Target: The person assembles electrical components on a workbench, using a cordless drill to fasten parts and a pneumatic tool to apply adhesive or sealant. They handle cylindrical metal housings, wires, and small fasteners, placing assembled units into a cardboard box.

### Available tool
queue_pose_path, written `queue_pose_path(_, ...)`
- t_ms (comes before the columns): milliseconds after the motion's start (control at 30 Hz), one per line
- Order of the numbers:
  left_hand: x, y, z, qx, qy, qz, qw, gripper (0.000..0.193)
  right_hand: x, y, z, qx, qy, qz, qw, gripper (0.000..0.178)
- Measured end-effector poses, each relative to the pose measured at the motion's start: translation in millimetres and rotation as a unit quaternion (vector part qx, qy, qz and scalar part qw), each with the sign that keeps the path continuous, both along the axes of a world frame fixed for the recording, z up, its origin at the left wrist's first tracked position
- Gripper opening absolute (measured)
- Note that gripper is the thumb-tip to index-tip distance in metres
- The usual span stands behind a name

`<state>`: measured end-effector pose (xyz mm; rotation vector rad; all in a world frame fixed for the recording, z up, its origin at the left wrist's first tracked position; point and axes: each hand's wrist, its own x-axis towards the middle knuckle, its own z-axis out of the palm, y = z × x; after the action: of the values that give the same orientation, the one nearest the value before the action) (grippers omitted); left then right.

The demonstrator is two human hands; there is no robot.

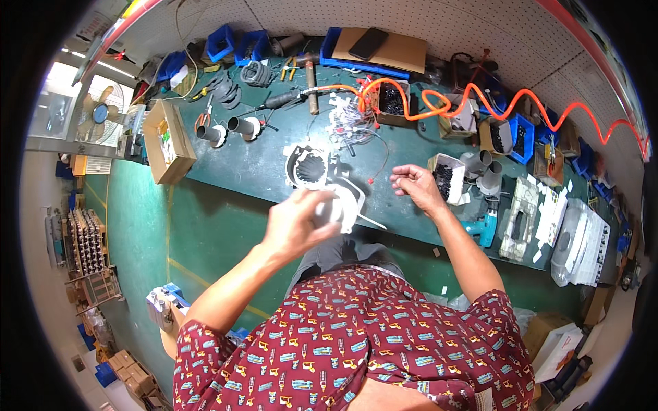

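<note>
My left hand [293, 222] is closed on a round white plastic housing [345, 209] at the bench's front edge. A thin white strip sticks out from that side, and the fingers hide part of the housing. Just beyond it stands a white ring-shaped part [296, 164] with dark ribs inside. My right hand [418, 188] hovers over the bench, its thumb and fingers drawn together; whatever they pinch is too small to make out. Close to its right is a small open box [457, 190] of small black pieces.
Clear-wired connectors [351, 120] lie in a bundle behind the ring. A hammer [312, 85], grey cylinders [243, 126] and an orange coiled hose [480, 96] occupy the back. A teal power drill [484, 226] rests at right; a cardboard box [179, 154] sits at left.
</note>
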<state>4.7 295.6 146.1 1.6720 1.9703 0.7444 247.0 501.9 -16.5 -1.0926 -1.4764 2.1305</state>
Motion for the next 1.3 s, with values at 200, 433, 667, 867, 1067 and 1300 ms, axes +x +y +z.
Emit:
queue_pose_path(200, -63.2, -5.5, 7.8, 0.114, 0.032, 0.124, 0.985, 0.057, -89.8, 14.6, 42.0, 0.066, 0.066, 0.012, 0.996, 0.032)
queue_pose_path(433, -76.9, 11.2, -49.0, 0.062, 0.032, 0.158, 0.985, 0.053, -165.9, 30.4, 81.5, 0.176, 0.072, 0.109, 0.976, 0.033)
queue_pose_path(667, -81.6, 25.0, -78.3, -0.020, 0.077, 0.118, 0.990, 0.054, -209.3, 42.6, 79.6, 0.304, 0.047, 0.297, 0.904, 0.042)
queue_pose_path(867, -81.2, 33.8, -88.4, -0.030, 0.097, 0.105, 0.989, 0.057, -232.8, 49.7, 62.2, 0.422, -0.042, 0.421, 0.802, 0.043)
queue_pose_path(1067, -74.7, 42.3, -82.3, -0.055, 0.090, 0.117, 0.988, 0.055, -235.8, 58.3, 46.6, 0.400, 0.006, 0.427, 0.811, 0.042)
queue_pose_path(1300, -71.7, 46.7, -86.1, -0.089, 0.113, 0.118, 0.983, 0.054, -240.9, 66.2, 43.7, 0.419, -0.005, 0.457, 0.785, 0.039)
